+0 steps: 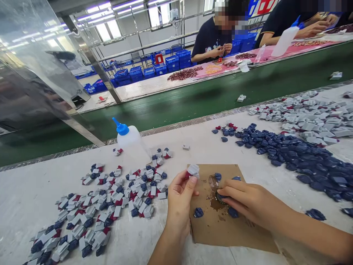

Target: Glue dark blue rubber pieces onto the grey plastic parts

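My left hand (180, 195) pinches a small grey and dark red plastic part (193, 170) between thumb and fingers, above the left edge of a brown cardboard sheet (220, 235). Over the middle of the cardboard, my right hand (245, 200) has its fingers closed on a dark blue plastic piece (221, 197), which touches a wet, shiny brown patch (216, 204). Other dark blue pieces lie on the cardboard around it, one near the left edge (198, 212) and one at the top (217, 176). My fingers partly hide the held blue piece.
A white bottle with a blue nozzle (132, 143) stands behind a spread of joined grey, red and blue parts (96, 217). At right lie heaps of blue pieces (295, 154) and grey parts (309, 117). Beyond runs a green conveyor belt (176, 106); a co-worker (213, 40) sits across it.
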Available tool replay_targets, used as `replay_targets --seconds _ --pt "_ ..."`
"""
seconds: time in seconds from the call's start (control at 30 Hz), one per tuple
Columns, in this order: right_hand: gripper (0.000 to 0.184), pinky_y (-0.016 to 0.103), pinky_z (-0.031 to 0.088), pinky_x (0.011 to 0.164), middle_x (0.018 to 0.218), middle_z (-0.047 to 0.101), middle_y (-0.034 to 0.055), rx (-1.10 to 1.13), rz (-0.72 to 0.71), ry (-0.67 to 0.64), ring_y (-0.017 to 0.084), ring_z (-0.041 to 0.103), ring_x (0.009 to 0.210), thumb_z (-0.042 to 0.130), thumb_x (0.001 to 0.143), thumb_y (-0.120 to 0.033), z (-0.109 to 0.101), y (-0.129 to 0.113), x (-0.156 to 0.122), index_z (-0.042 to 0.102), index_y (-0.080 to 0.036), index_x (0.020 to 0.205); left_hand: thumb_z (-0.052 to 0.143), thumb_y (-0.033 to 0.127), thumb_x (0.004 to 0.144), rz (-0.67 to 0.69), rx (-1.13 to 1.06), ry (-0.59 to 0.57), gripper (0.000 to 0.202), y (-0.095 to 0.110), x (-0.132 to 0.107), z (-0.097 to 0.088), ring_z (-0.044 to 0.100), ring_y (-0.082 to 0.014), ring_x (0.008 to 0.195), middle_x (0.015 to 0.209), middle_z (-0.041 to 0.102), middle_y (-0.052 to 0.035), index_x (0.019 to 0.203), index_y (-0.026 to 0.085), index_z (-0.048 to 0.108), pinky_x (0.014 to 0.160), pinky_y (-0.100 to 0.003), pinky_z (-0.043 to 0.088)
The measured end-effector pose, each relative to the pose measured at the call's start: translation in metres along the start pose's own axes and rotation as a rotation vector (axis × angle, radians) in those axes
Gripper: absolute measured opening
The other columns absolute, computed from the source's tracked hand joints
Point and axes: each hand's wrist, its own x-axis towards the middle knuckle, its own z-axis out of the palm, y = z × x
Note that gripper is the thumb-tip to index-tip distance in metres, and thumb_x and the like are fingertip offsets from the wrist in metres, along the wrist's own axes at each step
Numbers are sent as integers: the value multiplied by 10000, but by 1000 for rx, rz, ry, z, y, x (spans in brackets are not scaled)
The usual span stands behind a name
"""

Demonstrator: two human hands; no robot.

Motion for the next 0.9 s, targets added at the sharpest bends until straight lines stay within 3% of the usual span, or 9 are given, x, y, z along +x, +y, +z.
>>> replay_targets --seconds 0.1,0.23,0.37,0.7,0.9 --pt "179 245 448 481 735 622 29 168 75 13 130 573 564 446 913 -235 -10 -4 10 623 -214 907 816 302 612 -21 -42 -15 251 2 -2 3 649 -106 702 771 714 -18 798 164 720 534 -151 498" --pt "171 242 462 461 766 663 40 446 281 204 143 598 592 590 841 -358 -31 -17 32 651 -215 914 827 279 596 -48 -68 -56 244 4 -6 9 685 -123 711 813 743 -46 777 154 722 575 -156 514" --pt "174 242 472 476 752 659 35 568 311 271 143 598 608 625 809 -367 -42 -29 53 671 -211 870 839 236 577 -75 -59 -108 247 4 -9 10 693 -133 724 780 745 -43 771 146 715 601 -164 520" --pt "123 204 441 447 656 640 1 554 244 223 94 532 515 639 796 -311 -41 -31 61 680 -202 833 815 206 626 -77 -26 -178 183 4 -7 4 651 -80 668 736 726 4 762 160 702 629 -158 518" --pt "159 199 463 478 657 663 12 658 302 -13 103 574 533 658 772 -344 -43 -21 68 669 -187 793 812 194 619 28 40 -194 156 1 -5 2 670 -95 679 720 736 -8 725 160 701 654 -166 526"
